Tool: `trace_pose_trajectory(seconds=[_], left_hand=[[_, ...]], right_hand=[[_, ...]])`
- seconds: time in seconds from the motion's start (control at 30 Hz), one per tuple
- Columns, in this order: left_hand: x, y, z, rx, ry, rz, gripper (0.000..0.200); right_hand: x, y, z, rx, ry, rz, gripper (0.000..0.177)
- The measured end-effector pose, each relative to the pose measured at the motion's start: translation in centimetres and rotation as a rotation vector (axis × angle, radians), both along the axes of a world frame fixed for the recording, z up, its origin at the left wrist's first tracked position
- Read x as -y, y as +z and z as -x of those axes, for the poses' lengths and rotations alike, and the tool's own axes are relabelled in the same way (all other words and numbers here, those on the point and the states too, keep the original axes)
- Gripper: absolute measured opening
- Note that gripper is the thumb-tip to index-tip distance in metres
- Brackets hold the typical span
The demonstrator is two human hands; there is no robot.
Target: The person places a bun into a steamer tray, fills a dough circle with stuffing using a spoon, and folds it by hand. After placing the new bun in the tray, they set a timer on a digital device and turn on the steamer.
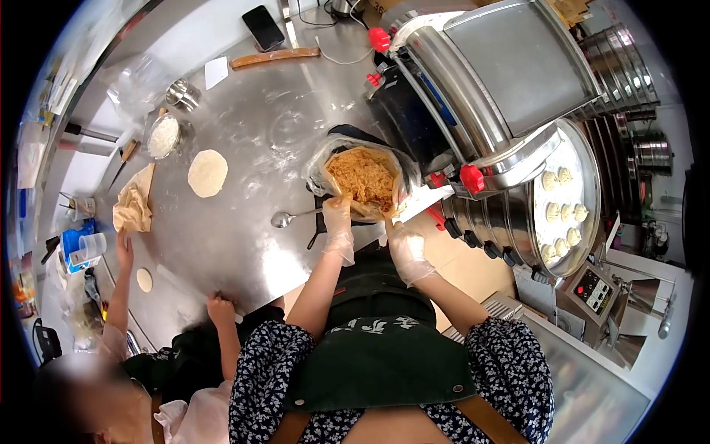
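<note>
At the steel worktable's edge, near a steamer tray of already pleated buns, an open plastic bag of filling has its rim pinched by the gloved left hand and seemingly the right hand, fingertips partly hidden, while a dough round lies unfilled.

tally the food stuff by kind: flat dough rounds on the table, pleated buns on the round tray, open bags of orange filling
flat dough rounds: 2
pleated buns in view: 8
open bag of orange filling: 1
total: 11
</note>
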State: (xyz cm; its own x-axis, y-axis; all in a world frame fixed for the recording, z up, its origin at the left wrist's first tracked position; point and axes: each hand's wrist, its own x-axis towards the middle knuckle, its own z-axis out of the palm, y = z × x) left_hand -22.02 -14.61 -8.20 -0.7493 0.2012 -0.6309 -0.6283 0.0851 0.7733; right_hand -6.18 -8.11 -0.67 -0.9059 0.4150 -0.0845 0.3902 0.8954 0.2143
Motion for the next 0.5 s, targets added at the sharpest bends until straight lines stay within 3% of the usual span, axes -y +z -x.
trace_pose_trajectory(seconds=[0.1, 0.2, 0.23, 0.33, 0.43, 0.5], left_hand=[[0.8, -0.5, -1.0, 0.091, -0.033, -0.031, 0.034], [0.6, 3.0, -2.0, 0.198, -0.009, 0.011, 0.035], [1.0, 2.3, -2.4, 0.231, -0.118, 0.011, 0.041], [1.2, 2.7, -3.3, 0.378, -0.139, -0.135, 0.038], [1.0, 2.3, -3.9, 0.379, -0.098, -0.203, 0.039], [0.6, 2.4, -3.9, 0.35, -0.098, -0.224, 0.045]], right_hand=[[-0.3, 1.3, -0.3, 0.057, -0.043, -0.056, 0.063], [-0.5, 2.7, 0.0, 0.004, -0.126, -0.05, 0.063], [-0.6, 2.8, 0.0, -0.034, -0.165, -0.039, 0.063], [-0.9, 2.1, -0.4, 0.076, -0.127, -0.139, 0.059], [-0.9, 0.9, -0.6, 0.151, -0.102, -0.119, 0.056], [-1.9, -0.5, -1.4, 0.039, -0.107, 0.095, 0.055]])
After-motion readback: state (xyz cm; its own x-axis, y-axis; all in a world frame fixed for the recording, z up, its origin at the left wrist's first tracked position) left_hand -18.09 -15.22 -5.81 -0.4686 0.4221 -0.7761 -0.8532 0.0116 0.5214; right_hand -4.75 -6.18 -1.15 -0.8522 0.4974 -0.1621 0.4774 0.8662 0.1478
